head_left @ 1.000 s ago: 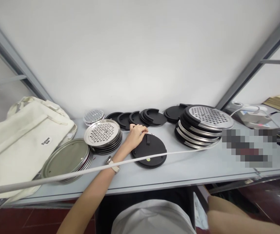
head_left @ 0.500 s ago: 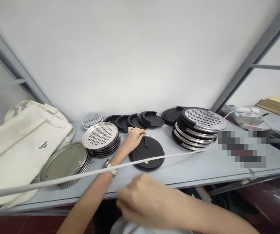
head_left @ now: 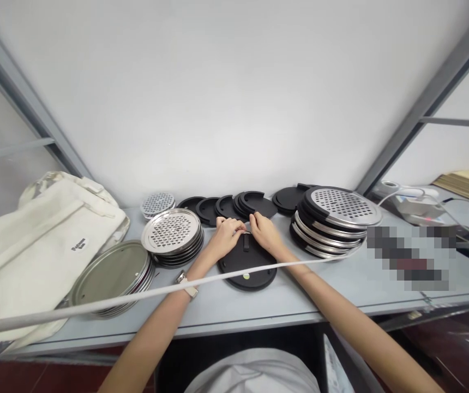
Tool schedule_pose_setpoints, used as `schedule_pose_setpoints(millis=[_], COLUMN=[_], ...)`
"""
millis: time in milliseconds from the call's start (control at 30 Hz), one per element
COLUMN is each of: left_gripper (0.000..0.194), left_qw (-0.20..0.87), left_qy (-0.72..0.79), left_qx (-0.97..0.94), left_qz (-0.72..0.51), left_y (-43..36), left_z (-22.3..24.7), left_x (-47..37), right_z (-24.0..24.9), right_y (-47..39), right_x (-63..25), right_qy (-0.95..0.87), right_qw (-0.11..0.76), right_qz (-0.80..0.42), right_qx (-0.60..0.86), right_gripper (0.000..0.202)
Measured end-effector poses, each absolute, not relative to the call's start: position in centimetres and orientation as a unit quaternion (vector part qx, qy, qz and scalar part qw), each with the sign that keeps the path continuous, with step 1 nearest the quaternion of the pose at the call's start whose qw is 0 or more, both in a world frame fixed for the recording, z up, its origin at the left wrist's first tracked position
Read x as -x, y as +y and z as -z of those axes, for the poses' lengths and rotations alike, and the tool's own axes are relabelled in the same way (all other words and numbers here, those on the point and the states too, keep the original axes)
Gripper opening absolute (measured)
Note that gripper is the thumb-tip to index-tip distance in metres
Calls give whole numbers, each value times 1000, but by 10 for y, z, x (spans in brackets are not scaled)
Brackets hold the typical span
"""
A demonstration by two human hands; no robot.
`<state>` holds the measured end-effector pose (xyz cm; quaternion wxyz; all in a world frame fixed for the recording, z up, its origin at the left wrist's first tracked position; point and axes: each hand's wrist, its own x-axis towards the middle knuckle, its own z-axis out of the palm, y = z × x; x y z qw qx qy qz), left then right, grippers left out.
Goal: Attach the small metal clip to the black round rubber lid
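A round black disc (head_left: 246, 267) with a small strap and a yellow-green sticker lies on the grey shelf, under both wrists. My left hand (head_left: 228, 236), wearing a wristwatch, is at the disc's far edge, its fingers pinched on a small metallic piece by the strap (head_left: 246, 243). Close beside it on the right, my right hand (head_left: 264, 232) has its fingers curled together at the same edge; what they hold, if anything, is hidden. Several black rimmed discs (head_left: 259, 206) lie behind the hands.
Left stand stacks of perforated metal discs (head_left: 172, 232) and olive lids (head_left: 112, 273), beside a cream bag (head_left: 34, 245). A tall stack of metal and black discs (head_left: 341, 207) is at right. A white cord (head_left: 144, 295) crosses in front.
My right hand has moved from the near edge up to the disc's far edge, beside my left hand. My left hand stays at the strap. The view has shifted slightly.
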<state>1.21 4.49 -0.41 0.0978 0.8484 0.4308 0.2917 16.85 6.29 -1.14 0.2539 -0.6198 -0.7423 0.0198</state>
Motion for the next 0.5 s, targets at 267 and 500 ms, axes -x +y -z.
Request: schedule_pose_setpoints(millis=[267, 500], left_gripper=[11, 11], left_qw=[104, 79], left_qy=[426, 438], left_qx=[-852, -849], left_qz=[-285, -285], left_y=[44, 48], left_z=[0, 0], left_x=[-13, -8], right_z=[19, 13], right_y=[61, 64], right_x=[-163, -158], right_qy=[-755, -782], right_qw=[233, 239], right_qz=[-38, -64], right_qx=[612, 572], right_gripper=[35, 44])
